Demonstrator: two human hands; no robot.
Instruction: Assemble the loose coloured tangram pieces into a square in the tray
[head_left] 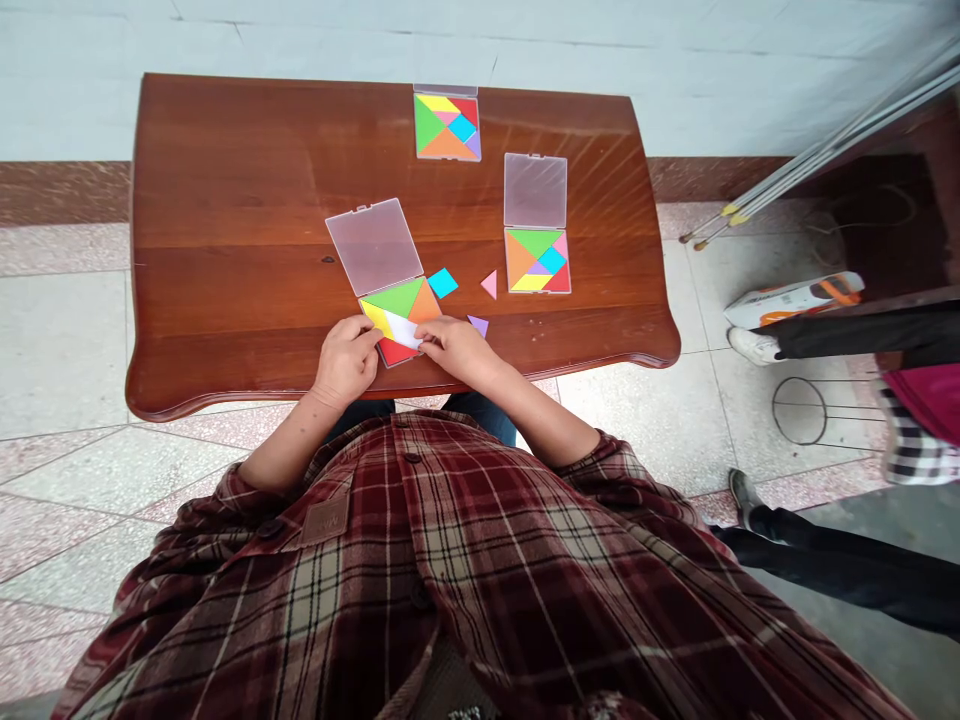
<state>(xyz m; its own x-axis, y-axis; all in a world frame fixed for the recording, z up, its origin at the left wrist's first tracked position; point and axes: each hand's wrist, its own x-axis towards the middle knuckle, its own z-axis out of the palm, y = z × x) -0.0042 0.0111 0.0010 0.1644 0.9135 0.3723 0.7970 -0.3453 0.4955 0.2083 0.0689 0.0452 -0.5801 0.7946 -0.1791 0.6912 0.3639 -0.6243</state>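
Note:
A tangram case with its clear lid (375, 248) folded back lies near the table's front edge. Inside it are a green triangle (394, 297), an orange triangle (425, 302), a yellow parallelogram (376, 315) and a red triangle (394, 352); a white patch of bare tray (405, 331) shows between them. My left hand (349, 358) has its fingers closed at the yellow parallelogram's edge. My right hand (456, 346) is closed in a pinch over the case's right side; whatever it pinches is hidden. Loose beside the case are a blue square (442, 283), a pink triangle (490, 285) and a purple triangle (478, 326).
Two filled tangram cases, one at the back (448, 128) and one at the right (538, 261), lie on the brown wooden table (240, 200). Crutches (739, 208) lean at the right, near a bag (795, 300), a wire stand (799, 411) and other people's legs (840, 570).

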